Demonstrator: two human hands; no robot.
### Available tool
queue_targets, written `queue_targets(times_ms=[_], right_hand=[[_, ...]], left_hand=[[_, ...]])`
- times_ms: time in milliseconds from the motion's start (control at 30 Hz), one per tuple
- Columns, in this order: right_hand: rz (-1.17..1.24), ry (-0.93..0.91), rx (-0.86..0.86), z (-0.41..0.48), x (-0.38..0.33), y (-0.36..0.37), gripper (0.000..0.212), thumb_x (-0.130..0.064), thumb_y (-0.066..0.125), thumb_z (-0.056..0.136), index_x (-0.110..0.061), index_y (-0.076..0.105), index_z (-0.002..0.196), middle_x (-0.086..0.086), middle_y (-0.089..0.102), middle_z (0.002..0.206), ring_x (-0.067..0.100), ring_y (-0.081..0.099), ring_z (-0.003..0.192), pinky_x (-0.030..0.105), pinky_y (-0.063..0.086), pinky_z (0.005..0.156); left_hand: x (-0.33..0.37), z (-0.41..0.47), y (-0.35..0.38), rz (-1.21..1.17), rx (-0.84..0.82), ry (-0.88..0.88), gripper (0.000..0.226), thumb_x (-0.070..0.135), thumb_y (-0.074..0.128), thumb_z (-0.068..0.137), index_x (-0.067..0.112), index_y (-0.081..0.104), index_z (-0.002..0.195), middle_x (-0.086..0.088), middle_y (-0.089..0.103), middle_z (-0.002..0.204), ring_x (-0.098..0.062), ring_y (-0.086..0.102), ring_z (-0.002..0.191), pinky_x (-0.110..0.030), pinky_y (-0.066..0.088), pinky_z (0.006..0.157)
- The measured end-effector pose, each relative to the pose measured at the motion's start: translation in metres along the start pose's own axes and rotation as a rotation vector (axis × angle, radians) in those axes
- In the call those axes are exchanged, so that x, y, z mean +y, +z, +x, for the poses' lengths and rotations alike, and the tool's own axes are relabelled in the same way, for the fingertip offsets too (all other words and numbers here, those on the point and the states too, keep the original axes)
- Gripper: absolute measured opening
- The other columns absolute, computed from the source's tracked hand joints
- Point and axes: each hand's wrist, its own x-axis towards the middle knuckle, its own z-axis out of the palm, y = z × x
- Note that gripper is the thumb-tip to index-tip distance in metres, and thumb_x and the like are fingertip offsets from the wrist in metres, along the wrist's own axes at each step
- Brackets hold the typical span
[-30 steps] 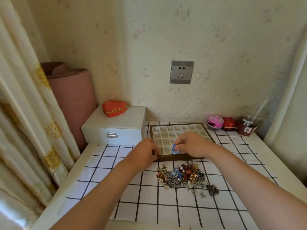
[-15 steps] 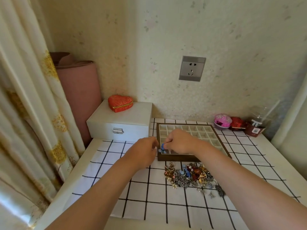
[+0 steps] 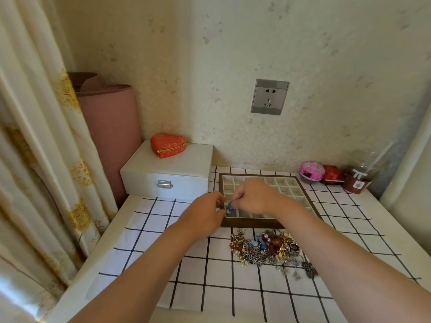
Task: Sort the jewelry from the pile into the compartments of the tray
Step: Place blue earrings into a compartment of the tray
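Both of my hands meet over the near left corner of the tray (image 3: 256, 175). My right hand (image 3: 254, 197) has its fingers curled down and pinches a small blue piece (image 3: 230, 205) at their tips, just above the compartments in that corner. My left hand (image 3: 205, 214) is curled too, its fingertips just beside the blue piece at the tray's left rim; whether they grip the rim, the piece or nothing I cannot tell.

Just nearer to me than my right hand, the pile of jewelry (image 3: 268, 248) lies tangled on the checked cloth (image 3: 210, 276), close to the tray's front rim.

Well beyond and to the right of my right hand, a clear cup (image 3: 359, 178) stands on the bench (image 3: 396, 220). Its brown sleeve bears a white mark like a pi sign and a white sticker whose print is too small to read. Beyond my left hand, a white box (image 3: 168, 173) with a metal latch carries a red heart-shaped case (image 3: 168, 145).
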Motion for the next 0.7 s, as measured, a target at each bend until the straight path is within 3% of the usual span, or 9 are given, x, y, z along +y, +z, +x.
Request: queue_targets(times_ms=[100, 200, 267, 400, 500, 600, 700], right_hand=[[0.131, 0.032, -0.013, -0.008, 0.007, -0.010, 0.007, -0.026, 0.071, 0.091, -0.021, 0.074, 0.088, -0.008, 0.072, 0.082, 0.008, 0.068, 0.060, 0.024, 0.046, 0.067], [0.307, 0.058, -0.011, -0.013, 0.013, -0.011, 0.008, -0.021, 0.071, 0.091, -0.017, 0.075, 0.096, 0.001, 0.075, 0.099, 0.018, 0.075, 0.066, 0.023, 0.048, 0.055], [0.418, 0.077, -0.003, -0.014, 0.013, -0.009, 0.011, -0.017, 0.071, 0.091, -0.013, 0.074, 0.101, 0.005, 0.074, 0.099, 0.022, 0.075, 0.065, 0.023, 0.047, 0.047], [0.407, 0.102, -0.044, -0.013, 0.005, -0.005, 0.015, -0.015, 0.071, 0.091, -0.011, 0.075, 0.105, 0.012, 0.076, 0.092, 0.018, 0.069, 0.058, 0.023, 0.049, 0.045], [0.320, 0.163, -0.054, -0.008, 0.001, -0.001, 0.016, -0.011, 0.069, 0.091, -0.004, 0.076, 0.104, 0.009, 0.073, 0.068, 0.009, 0.053, 0.040, 0.021, 0.044, 0.041], [0.129, 0.165, -0.055, 0.000, -0.003, 0.004, 0.024, -0.017, 0.070, 0.089, 0.002, 0.076, 0.102, 0.022, 0.075, 0.090, 0.016, 0.054, 0.049, 0.027, 0.047, 0.050], [-0.087, 0.108, -0.025, 0.008, -0.007, 0.010, 0.024, -0.024, 0.068, 0.090, -0.005, 0.079, 0.100, 0.011, 0.075, 0.099, 0.021, 0.069, 0.085, 0.038, 0.058, 0.083]], left_hand=[[0.008, 0.003, 0.000, -0.088, -0.002, -0.035, 0.030, 0.032, 0.061, 0.096, 0.025, 0.065, 0.124, 0.004, 0.057, 0.121, -0.011, 0.053, 0.111, -0.024, 0.040, 0.089], [0.016, 0.003, 0.000, -0.258, -0.074, -0.083, 0.021, 0.030, 0.062, 0.095, 0.023, 0.072, 0.112, 0.000, 0.067, 0.116, -0.008, 0.054, 0.101, -0.018, 0.038, 0.073], [0.018, 0.002, 0.000, -0.331, -0.075, -0.126, 0.018, 0.029, 0.063, 0.095, 0.020, 0.073, 0.107, -0.004, 0.068, 0.112, -0.008, 0.055, 0.095, -0.014, 0.036, 0.068], [0.015, 0.000, -0.003, -0.306, -0.084, -0.192, 0.022, 0.032, 0.066, 0.093, 0.013, 0.074, 0.101, 0.000, 0.067, 0.100, 0.000, 0.054, 0.085, -0.019, 0.038, 0.069], [0.012, -0.001, -0.006, -0.244, -0.093, -0.217, 0.027, 0.032, 0.066, 0.093, 0.015, 0.072, 0.113, 0.003, 0.065, 0.105, -0.007, 0.056, 0.093, -0.025, 0.038, 0.082], [0.009, 0.000, -0.011, -0.153, -0.076, -0.192, 0.026, 0.027, 0.061, 0.095, 0.016, 0.072, 0.116, -0.001, 0.067, 0.120, -0.010, 0.057, 0.101, -0.025, 0.039, 0.085], [0.004, -0.001, -0.013, -0.054, -0.056, -0.154, 0.026, 0.024, 0.057, 0.097, 0.019, 0.070, 0.119, 0.001, 0.066, 0.125, -0.011, 0.057, 0.110, -0.023, 0.038, 0.088]])
